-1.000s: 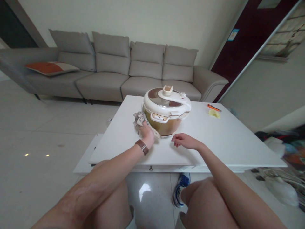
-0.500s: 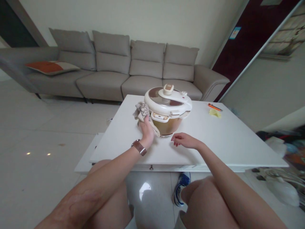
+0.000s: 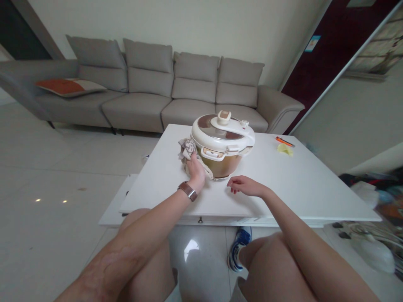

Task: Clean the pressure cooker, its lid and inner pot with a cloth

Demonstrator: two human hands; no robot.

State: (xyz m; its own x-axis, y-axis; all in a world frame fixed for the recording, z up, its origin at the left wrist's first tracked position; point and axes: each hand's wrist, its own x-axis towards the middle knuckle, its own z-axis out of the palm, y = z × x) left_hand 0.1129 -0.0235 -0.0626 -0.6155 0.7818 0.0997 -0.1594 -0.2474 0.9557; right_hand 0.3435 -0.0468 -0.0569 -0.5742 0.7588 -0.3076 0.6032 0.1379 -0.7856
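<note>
- The rounded pressure cooker (image 3: 220, 165), gold-brown and glossy below a white plastic lid with a shiny dark inset, stands on the smooth white surface (image 3: 299, 184).
- The left hand (image 3: 196, 171) is closed around a soft, crumpled, grey-patterned cloth (image 3: 188, 147) against the cooker's left side.
- The right hand (image 3: 244, 185), half open with fingers loosely bent and nothing visible in it, is just beside the cooker's base.
- A blue-and-white label (image 3: 312, 43) on the dark red panel (image 3: 333, 50) is too small to read.

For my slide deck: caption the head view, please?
Left hand holds a patterned cloth beside a white-lidded cooker on a white table.
</note>
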